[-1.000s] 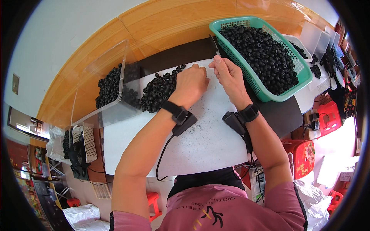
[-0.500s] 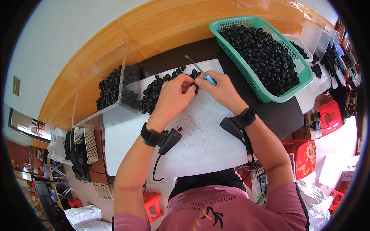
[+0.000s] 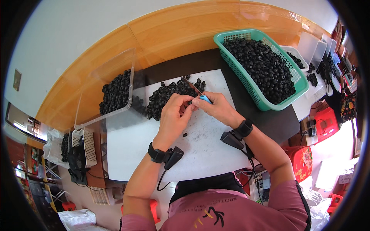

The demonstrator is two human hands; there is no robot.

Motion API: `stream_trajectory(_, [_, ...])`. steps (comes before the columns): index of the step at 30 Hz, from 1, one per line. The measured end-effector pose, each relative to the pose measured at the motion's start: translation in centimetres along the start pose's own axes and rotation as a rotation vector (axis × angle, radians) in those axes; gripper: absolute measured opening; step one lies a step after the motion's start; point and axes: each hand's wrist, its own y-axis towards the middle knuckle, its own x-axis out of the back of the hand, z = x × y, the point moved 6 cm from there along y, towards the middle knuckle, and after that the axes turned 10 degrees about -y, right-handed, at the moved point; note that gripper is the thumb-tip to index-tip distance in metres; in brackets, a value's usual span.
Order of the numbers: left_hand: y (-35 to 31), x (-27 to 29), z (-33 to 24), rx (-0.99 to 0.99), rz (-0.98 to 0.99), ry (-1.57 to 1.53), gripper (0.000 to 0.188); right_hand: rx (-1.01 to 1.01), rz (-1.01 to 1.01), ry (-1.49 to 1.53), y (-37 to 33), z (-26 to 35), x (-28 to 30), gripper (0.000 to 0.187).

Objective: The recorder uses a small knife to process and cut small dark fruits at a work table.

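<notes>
Gripping a slim knife (image 3: pixel 197 91) by its blue handle in the right hand (image 3: pixel 219 109), tilted so as to point the blade up and away, toward the loose black pieces (image 3: pixel 165 95) just beyond the hands. Pinching what looks like a small dark piece (image 3: pixel 190 102) in the left hand (image 3: pixel 172 119), close against the right fingertips; mostly hidden there, so impossible to tell its exact shape.

To work well, probably best to seat the piece firmly between left thumb and fingertips before bringing the edge near. Brace the hands against each other, turn the piece rather than swing the knife, and point the edge clear of the left thumb. Press lightly, given a likely tendency to roll.

Note the rounded forms in the heap, black with a slight sheen, some ringed around a hollow. Compare, left of the hands, similar pieces in a clear hard plastic box (image 3: pixel 104 116); right of them, more in a green perforated basket (image 3: pixel 242 77). Under the hands, see a flat white sheet (image 3: pixel 204 142) sprinkled with dark crumbs (image 3: pixel 185 135), spread over the dark worktop (image 3: pixel 173 65).
</notes>
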Motion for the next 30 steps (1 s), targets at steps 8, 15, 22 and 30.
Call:
stream_trajectory(8, [-1.0, 0.3, -1.7, -0.209, -0.012, 0.215, 0.020, -0.084, 0.051, 0.052, 0.2, -0.3, -1.0, 0.028])
stream_trajectory(15, [-1.2, 1.4, 0.4, -0.049, -0.017, -0.071, 0.015, -0.135, 0.138, 0.220, 0.6, 0.1, -1.5, 0.026])
stream_trajectory(22, [-1.4, 0.9, 1.4, -0.061, -0.039, -0.115, 0.016, -0.134, 0.160, 0.403, 0.1, -1.3, -1.6, 0.027])
stream_trajectory(30, [-1.6, 0.7, 2.9, 0.033, -0.068, -0.350, 0.016, -0.092, 0.090, 0.230, 0.0, -0.2, -0.9, 0.025])
